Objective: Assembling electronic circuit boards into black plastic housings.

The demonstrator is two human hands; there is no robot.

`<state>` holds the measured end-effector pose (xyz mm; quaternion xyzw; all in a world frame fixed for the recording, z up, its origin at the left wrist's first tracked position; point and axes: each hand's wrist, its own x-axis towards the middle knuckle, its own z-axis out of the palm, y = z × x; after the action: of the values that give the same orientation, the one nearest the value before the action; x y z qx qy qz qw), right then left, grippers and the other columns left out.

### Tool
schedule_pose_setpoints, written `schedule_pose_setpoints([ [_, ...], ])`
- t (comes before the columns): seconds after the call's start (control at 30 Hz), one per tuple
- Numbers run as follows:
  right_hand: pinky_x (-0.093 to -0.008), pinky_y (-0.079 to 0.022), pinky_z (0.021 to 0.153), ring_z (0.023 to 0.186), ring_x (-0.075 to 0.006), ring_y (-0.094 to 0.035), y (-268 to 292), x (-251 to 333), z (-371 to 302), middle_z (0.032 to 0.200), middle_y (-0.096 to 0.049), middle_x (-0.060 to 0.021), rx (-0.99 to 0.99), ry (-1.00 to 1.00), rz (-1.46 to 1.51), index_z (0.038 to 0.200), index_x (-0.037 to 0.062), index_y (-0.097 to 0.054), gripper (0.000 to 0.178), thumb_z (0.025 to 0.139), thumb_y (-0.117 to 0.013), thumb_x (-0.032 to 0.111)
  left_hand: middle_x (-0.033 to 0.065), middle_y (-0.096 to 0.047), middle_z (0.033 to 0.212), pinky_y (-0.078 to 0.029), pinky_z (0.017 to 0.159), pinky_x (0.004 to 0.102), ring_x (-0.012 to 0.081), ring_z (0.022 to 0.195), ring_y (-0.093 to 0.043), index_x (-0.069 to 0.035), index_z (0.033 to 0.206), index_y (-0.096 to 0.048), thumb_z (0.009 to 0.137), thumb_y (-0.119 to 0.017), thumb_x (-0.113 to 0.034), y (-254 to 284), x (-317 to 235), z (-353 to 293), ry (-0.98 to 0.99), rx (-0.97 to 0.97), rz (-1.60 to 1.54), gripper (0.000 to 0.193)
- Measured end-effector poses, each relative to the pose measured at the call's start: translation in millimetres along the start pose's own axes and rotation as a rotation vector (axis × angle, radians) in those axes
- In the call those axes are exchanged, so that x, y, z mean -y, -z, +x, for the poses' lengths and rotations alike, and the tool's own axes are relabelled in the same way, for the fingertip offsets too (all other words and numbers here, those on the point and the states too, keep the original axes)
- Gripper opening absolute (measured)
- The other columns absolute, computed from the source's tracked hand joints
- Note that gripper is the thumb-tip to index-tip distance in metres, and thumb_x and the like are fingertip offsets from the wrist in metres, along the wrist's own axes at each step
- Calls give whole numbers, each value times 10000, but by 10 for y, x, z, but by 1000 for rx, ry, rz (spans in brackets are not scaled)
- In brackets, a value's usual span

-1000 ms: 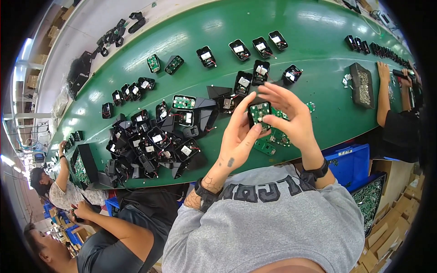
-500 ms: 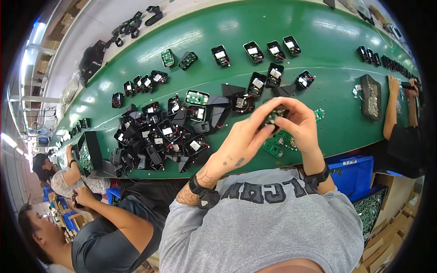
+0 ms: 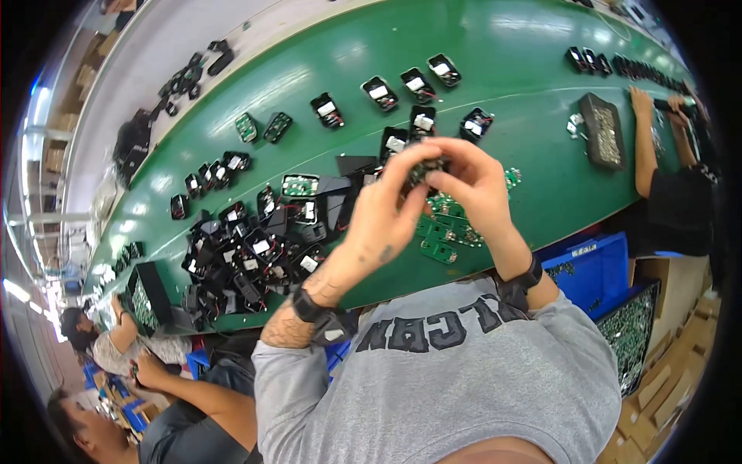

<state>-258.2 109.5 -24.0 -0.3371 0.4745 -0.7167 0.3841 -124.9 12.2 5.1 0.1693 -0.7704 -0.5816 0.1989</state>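
Above the green table, both my hands hold a small black housing (image 3: 423, 173) with a circuit board showing in it. My left hand (image 3: 386, 209) is wrapped around its left side, and my right hand (image 3: 475, 182) grips the other side with thumb and fingers. My fingers hide much of the housing. Beneath my right hand lie several loose green circuit boards (image 3: 439, 249). Just beyond my hands are two open black housings (image 3: 394, 142) with white parts inside. To the left spreads a heap of black housings (image 3: 247, 264), with wires and white blocks in them.
Open housings stand in a row across the green table (image 3: 495, 39). A dark tray of small parts (image 3: 603, 131) is at the right, near a co-worker's hands (image 3: 641, 104). A blue bin (image 3: 599, 267) sits below the table edge. Two people (image 3: 209, 402) work at the left.
My view has shifted, so the table's contents appear lower and further left. My hands still hold the black housing together, at a slightly different angle.
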Motion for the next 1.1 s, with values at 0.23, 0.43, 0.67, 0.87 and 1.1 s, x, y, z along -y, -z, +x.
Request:
schedule_pose_setpoints([
  [0.23, -346, -456, 962, 1057, -238, -613, 1276, 256, -244, 1136, -658, -90, -272, 67, -999, 1158, 38, -664, 316, 843, -665, 66, 158, -624, 1037, -556, 576, 270, 215, 733, -689, -124, 1384, -356, 885, -565, -3, 1638, 742, 922, 291, -312, 230, 554],
  [0.43, -418, -358, 1070, 1266, -309, -434, 1404, 33, -537, 1299, -558, -107, 120, 115, -1257, 1252, 94, -595, 493, 770, -693, 53, 164, -648, 1003, -600, 593, 306, 261, 738, -706, -121, 1432, -324, 883, -654, -72, 2156, 1511, 939, 673, -230, 88, 643],
  [0.67, -355, -445, 904, 1001, -268, -560, 1427, -151, -507, 1033, -607, -110, -240, 194, -1337, 1087, 29, -637, 362, 750, -761, 75, 118, -663, 662, -524, 700, 383, 253, 626, -677, -143, 1404, -450, 897, -603, -450, 2011, 1291, 854, 261, -135, 1075, 612],
  [0.87, -362, -416, 832, 883, -229, -504, 1594, -241, -606, 833, -504, -49, -413, 8, -1482, 1073, 43, -603, 340, 809, -753, 196, 178, -671, 1064, -499, 882, 443, 366, 1013, -634, -79, 1077, -652, 873, -534, -323, 3888, 1506, 327, 391, -839, 909, 339],
  [1.1, -403, -319, 1100, 1320, -328, -418, 1647, 91, -693, 1403, -479, -130, 7, 59, -1321, 1163, 33, -554, 414, 758, -585, -45, 150, -702, 860, -533, 774, 415, 320, 841, -679, -25, 886, -711, 885, -551, -330, 4972, 1777, -867, 719, -849, 1343, 345],
])
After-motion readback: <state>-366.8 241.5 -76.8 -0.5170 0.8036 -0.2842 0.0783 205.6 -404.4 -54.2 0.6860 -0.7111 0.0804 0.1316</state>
